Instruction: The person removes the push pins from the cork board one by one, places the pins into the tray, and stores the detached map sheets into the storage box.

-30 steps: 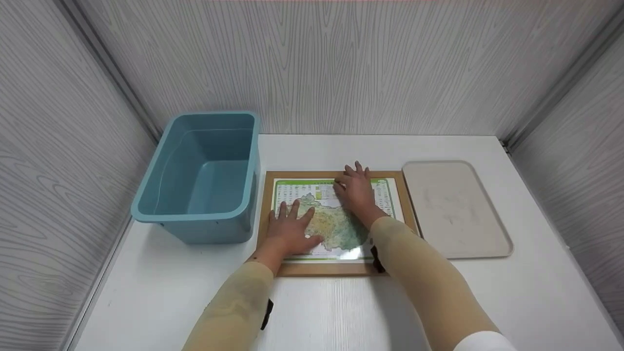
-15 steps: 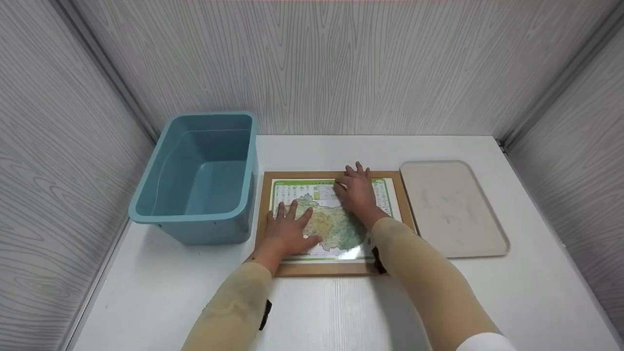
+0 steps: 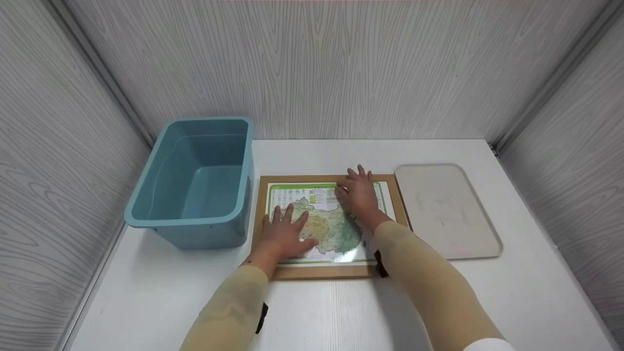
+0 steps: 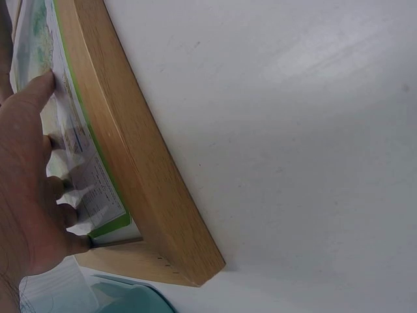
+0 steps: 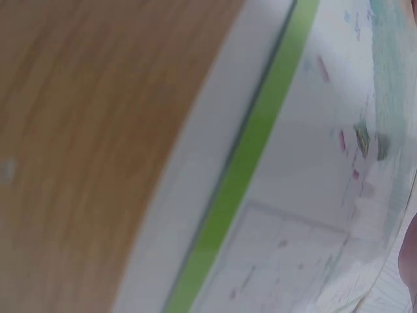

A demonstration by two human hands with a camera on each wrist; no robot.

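**Both palms flat on the framed map**

I take the framed map puzzle (image 3: 329,226) as my landmark; it lies flat on the white table (image 3: 341,312), roughly in the middle. My left hand (image 3: 284,235) rests on its near left part with fingers spread and straight, pressing down on the printed sheet. My right hand (image 3: 360,194) lies on its far right part, fingers likewise extended and gripping nothing. The left wrist view shows those fingertips (image 4: 45,83) lying on the glossy sheet just inside the wooden frame (image 4: 140,189). The right wrist view is too close and blurred to show more than the frame and the sheet's green border.

By my judgement the board is stiff and moderately light. The wood rim gives a firm, non-slippery edge, so I would take hold at two opposite frame sides. The sheet looks slick and catches the light, and its surface seems loose, so tilting it might let parts slide.

Counting: one framed map. One blue bin (image 3: 195,180) stands just left of the map, almost touching it. One beige tray (image 3: 446,209) lies just right of it. Two hands are in view, both in tan sleeves.
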